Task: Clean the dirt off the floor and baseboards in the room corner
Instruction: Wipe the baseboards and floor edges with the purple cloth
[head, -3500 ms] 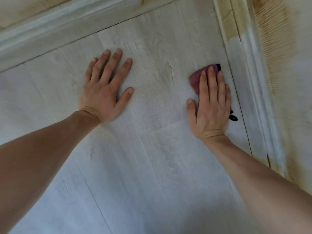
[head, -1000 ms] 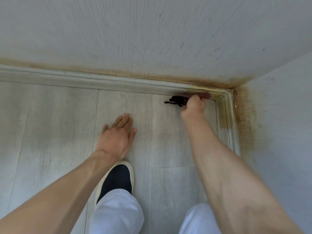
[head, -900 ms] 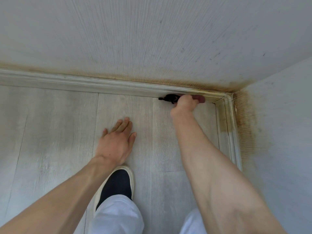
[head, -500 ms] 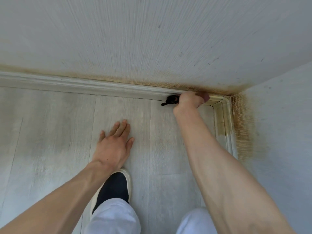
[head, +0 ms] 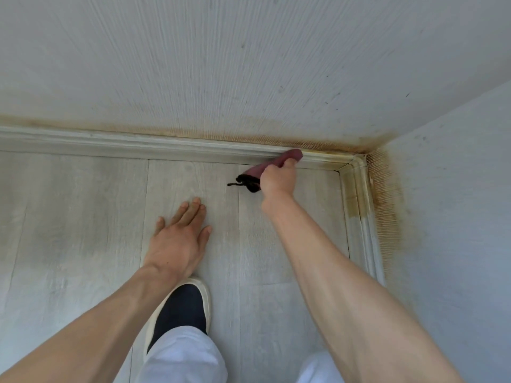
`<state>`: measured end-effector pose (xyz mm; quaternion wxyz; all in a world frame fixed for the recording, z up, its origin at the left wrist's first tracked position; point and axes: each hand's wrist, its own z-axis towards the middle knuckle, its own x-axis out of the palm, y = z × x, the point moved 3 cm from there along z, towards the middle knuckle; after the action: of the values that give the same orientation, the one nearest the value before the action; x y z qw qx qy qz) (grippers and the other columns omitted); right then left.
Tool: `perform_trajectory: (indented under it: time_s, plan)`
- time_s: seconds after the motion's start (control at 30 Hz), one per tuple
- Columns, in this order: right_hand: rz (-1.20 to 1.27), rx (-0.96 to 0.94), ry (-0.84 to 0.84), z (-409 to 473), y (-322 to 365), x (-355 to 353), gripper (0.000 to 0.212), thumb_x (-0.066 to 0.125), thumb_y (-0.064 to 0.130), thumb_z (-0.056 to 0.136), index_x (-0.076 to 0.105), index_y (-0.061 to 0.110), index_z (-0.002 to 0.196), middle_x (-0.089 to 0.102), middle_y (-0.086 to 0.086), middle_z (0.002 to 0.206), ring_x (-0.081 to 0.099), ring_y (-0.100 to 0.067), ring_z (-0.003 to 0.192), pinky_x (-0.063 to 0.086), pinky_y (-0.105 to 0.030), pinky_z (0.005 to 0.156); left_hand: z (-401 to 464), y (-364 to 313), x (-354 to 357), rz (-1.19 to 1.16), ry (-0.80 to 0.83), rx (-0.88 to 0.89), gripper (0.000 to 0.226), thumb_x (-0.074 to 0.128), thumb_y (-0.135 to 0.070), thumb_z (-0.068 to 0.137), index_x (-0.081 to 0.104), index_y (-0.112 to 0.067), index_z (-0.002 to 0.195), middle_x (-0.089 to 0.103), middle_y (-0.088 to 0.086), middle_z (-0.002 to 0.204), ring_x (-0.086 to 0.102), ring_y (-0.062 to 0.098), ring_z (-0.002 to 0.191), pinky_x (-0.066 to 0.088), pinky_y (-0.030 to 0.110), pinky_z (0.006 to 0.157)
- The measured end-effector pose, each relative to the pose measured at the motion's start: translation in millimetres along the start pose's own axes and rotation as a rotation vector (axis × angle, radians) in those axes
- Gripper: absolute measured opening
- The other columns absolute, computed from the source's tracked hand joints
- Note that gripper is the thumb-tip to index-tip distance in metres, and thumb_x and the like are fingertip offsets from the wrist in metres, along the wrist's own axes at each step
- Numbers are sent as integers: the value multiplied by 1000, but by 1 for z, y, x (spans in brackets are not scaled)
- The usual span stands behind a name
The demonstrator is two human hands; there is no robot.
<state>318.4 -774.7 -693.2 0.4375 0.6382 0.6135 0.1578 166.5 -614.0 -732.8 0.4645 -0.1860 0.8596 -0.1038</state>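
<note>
My right hand [head: 277,180] grips a dark red cloth [head: 287,157] with a black edge and loop hanging at its left end. The cloth's tip touches the far baseboard [head: 154,148] a little left of the room corner. My left hand [head: 179,239] lies flat on the pale wood-look floor [head: 83,217], fingers straight. Yellow-brown dirt stains the baseboard near the corner [head: 331,158], the right baseboard [head: 352,194] and the wall strip just above both.
The far wall [head: 249,64] and the right wall [head: 456,203] meet at the corner. My dark shoe with a white sole [head: 182,305] stands on the floor just behind my left hand, with white trouser legs below it.
My right hand has drawn slightly back from the baseboard, and more of the red cloth shows, its tip still on the baseboard. My left hand stays planted on the floor.
</note>
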Motion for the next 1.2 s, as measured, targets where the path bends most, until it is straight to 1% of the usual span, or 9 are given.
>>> perform_trajectory:
  time_s: [0.1,0.2,0.37,0.6,0.73,0.8,0.93,1.1,1.2]
  plan:
    - [56,84,31,10,-14,-61,46,41,-5,100,62,16,135,70,-10,121,69,-27,109,56,-49,100,0,-1,2,3,-15,6,62,14,-49,108,8,-25,165,-10,-14,170,-6,9,158,10,51,128]
    - [78,112,-138,20,-9,-122,38,45,0,102,63,20,129,71,-9,114,71,-28,101,62,-41,83,0,-2,3,8,-20,3,63,13,-49,108,7,-24,165,-10,-13,170,-6,10,158,10,51,128]
    - [-199,-268,-256,35,14,-121,50,65,12,94,58,16,143,65,-1,134,63,-18,120,50,-33,106,-1,-1,4,16,-30,3,63,13,-49,107,7,-24,165,-10,-13,170,-7,9,157,10,51,128]
    - [-438,-671,-307,27,12,-57,24,69,15,93,70,7,116,66,-4,111,56,-9,94,37,-13,81,0,0,2,-5,-17,-3,62,16,-48,108,7,-25,165,-11,-15,170,-7,8,157,9,51,128]
    - [-646,-888,-177,28,13,-63,19,62,10,98,73,8,113,65,-2,108,52,-5,88,41,-19,76,0,1,5,-5,-26,-5,63,15,-49,108,7,-26,165,-11,-15,169,-7,8,157,9,51,128]
    - [-724,-898,-164,41,18,-88,20,60,11,98,74,10,112,68,-3,107,56,-9,87,37,-20,72,0,1,4,-8,-22,-9,63,16,-49,107,8,-25,165,-11,-15,169,-7,8,157,9,51,128]
    - [-614,-750,-375,56,24,-112,17,61,10,96,76,8,103,72,-8,99,66,-24,89,30,-14,69,1,-1,5,35,-9,-10,64,15,-49,107,4,-24,165,-14,-13,169,-9,10,157,9,52,128]
    - [-674,-975,-29,26,20,-50,13,62,12,98,75,11,103,69,0,98,58,-8,81,38,-14,69,-2,-3,3,17,-19,-16,63,18,-48,108,6,-24,165,-12,-14,169,-8,9,157,9,52,128]
    - [-637,-907,-144,51,22,-93,15,65,16,97,76,14,106,73,0,101,64,-11,88,48,-23,76,-1,-2,3,-1,-18,-12,62,18,-48,108,6,-25,165,-12,-16,169,-8,8,157,8,50,128]
